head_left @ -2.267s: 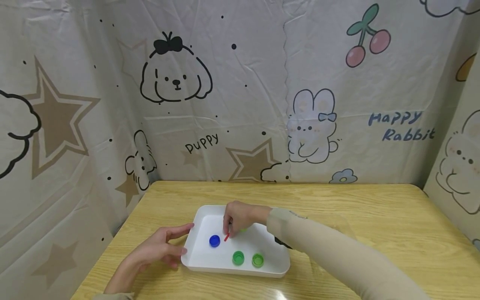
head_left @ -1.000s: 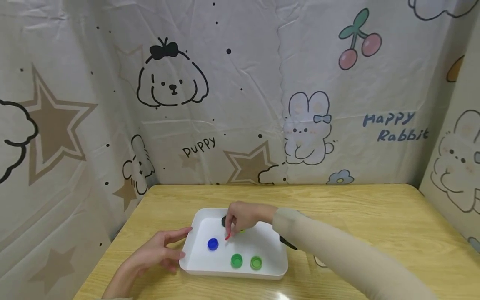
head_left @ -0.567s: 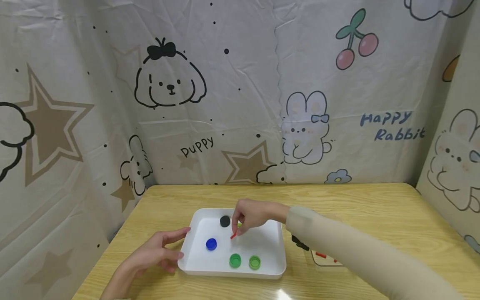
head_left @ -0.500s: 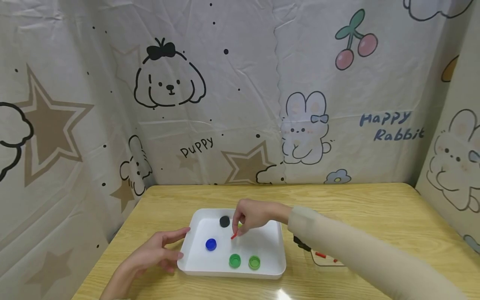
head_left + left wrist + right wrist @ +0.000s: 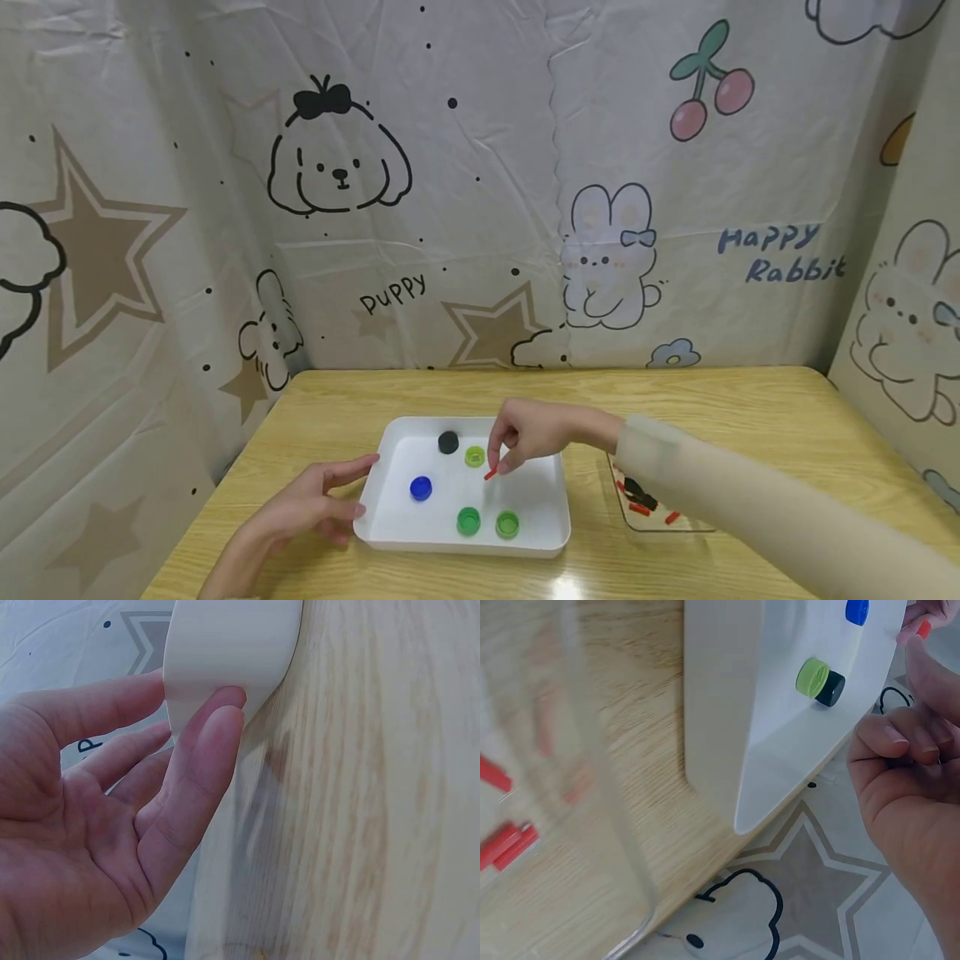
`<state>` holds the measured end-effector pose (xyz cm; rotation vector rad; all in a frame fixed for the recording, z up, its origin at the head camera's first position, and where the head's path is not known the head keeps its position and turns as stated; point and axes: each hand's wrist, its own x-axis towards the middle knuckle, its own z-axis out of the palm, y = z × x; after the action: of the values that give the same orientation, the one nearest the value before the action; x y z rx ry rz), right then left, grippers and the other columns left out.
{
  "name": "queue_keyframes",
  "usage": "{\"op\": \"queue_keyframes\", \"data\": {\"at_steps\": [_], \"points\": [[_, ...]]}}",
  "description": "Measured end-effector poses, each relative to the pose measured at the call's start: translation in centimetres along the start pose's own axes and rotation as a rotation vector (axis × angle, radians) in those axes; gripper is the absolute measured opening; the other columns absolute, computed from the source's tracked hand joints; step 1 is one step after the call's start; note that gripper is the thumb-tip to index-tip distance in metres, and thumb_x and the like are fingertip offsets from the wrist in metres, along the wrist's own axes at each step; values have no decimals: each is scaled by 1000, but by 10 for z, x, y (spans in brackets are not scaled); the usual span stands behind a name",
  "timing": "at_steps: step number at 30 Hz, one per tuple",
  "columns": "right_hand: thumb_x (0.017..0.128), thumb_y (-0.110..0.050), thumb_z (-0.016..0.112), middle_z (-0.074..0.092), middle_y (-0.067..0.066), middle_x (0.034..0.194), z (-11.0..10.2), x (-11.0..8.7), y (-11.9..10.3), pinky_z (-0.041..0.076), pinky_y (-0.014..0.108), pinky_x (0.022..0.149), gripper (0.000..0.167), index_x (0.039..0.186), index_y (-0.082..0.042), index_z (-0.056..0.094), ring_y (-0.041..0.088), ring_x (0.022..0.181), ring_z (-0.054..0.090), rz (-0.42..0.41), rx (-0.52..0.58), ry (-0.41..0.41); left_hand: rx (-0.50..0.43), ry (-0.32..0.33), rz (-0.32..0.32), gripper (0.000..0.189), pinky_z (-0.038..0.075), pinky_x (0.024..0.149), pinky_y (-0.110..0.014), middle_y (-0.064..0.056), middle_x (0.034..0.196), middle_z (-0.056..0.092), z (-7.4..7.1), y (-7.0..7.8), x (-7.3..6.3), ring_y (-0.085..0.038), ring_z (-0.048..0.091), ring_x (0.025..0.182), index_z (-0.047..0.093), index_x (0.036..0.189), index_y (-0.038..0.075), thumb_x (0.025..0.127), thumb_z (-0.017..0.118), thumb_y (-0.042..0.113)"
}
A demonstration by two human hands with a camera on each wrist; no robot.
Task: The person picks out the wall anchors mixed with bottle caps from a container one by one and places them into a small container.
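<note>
In the head view my right hand (image 5: 528, 429) pinches a small red stick (image 5: 491, 472) between thumb and index fingertips, low over the white tray (image 5: 536, 492). The stick's red end also shows in the right wrist view. Just left of these fingertips is a yellow-green bottle cap (image 5: 475, 456), with a black cap (image 5: 448, 442) behind it. A blue cap (image 5: 421, 488) lies at the tray's left; a green cap (image 5: 468, 521) and a light green cap (image 5: 507, 524) stand near the front. My left hand (image 5: 315, 496) touches the tray's left wall with extended fingers.
A shallow clear container (image 5: 663, 527) with several red pieces (image 5: 506, 846) stands right of the tray, partly hidden under the right forearm. The wooden table (image 5: 720, 392) ends at a patterned cloth wall (image 5: 480, 225) behind.
My right hand has moved right with the red stick, uncovering the black and yellow-green caps. More of the clear container shows at the right. The left hand stays at the tray's wall.
</note>
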<state>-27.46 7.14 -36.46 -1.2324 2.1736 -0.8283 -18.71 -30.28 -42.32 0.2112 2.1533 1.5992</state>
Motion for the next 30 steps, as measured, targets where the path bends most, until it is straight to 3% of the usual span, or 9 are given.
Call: {"op": "queue_keyframes", "data": {"at_steps": [13, 20, 30], "points": [[92, -1, 80, 30, -10, 58, -10, -51, 3, 25, 21, 57, 6, 91, -8, 81, 5, 56, 26, 7, 13, 103, 5, 7, -2, 79, 64, 64, -45, -36, 164, 23, 0, 0, 0, -34, 69, 76, 38, 161, -1, 93, 77, 5], [93, -5, 80, 28, -9, 58, -17, -82, 14, 27, 21, 56, 11, 89, -16, 81, 8, 56, 24, 88, 38, 163, 13, 7, -6, 79, 64, 65, -47, -35, 165, 23, -2, -2, 2, -35, 69, 74, 38, 162, 0, 93, 77, 4], [93, -5, 79, 25, -10, 59, -18, -127, 26, 30, 20, 55, 7, 93, -12, 80, 7, 55, 23, 92, 103, 250, 0, -2, 0, 80, 65, 64, -46, -36, 164, 22, 0, 0, 1, -34, 69, 74, 36, 162, -1, 93, 77, 4]]}}
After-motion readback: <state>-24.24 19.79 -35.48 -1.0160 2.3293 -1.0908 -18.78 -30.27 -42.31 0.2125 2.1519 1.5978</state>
